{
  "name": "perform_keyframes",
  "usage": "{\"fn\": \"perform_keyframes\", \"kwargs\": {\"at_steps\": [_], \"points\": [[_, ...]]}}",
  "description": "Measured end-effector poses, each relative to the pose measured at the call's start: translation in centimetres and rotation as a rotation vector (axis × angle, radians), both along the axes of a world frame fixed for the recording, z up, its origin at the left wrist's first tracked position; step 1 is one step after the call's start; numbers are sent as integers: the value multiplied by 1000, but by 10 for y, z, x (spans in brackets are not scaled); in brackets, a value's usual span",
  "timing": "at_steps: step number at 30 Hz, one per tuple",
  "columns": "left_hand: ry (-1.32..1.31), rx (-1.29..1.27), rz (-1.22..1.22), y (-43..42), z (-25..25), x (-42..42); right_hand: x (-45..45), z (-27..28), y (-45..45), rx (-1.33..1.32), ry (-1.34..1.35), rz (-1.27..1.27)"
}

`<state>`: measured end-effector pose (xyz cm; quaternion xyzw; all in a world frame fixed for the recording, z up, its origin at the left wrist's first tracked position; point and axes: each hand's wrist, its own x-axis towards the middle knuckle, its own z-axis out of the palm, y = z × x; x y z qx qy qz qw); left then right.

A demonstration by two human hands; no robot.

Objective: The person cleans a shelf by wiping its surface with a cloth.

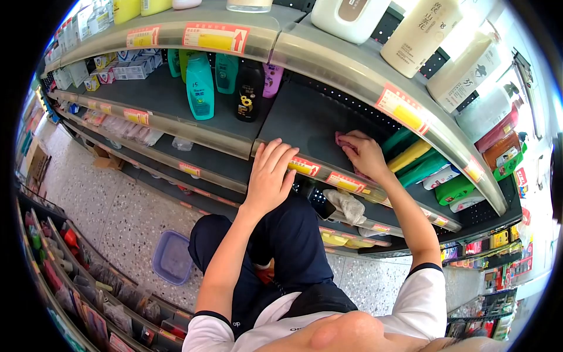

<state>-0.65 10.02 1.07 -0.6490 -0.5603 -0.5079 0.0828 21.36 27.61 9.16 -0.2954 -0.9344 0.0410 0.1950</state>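
Note:
My right hand (363, 154) is closed on a pink cloth (339, 138), pressed against the dark shelf board (302, 120). Part of the cloth shows below the palm. My left hand (272, 176) rests with its fingers spread over the shelf's front edge, beside a yellow and red price label (305, 166), and holds nothing. Left of the bare stretch of board stand a black bottle (250, 92), a teal bottle (200, 88) and a purple bottle (272, 80).
Green and yellow bottles (409, 154) stand right of my right hand. Large pump bottles (422, 35) line the shelf above. A grey cloth (346, 205) hangs on a lower shelf. A purple basin (173, 257) sits on the floor, near another rack (111, 293).

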Motion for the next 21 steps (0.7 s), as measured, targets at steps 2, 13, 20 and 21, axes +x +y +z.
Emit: {"fn": "perform_keyframes", "kwargs": {"at_steps": [2,13,20,21], "points": [[-1,0,-1,1,-1,-1,-2,-2,0,12,14,13],[-14,3,-12,2,-2,-2,-11,-5,27,57,-54,-28],[6,-14,-12,3,-3,-3,-11,-17,69,100,-101,-87],[7,-17,-13,3,-2,-3,-12,-18,73,106,-116,-105]]}}
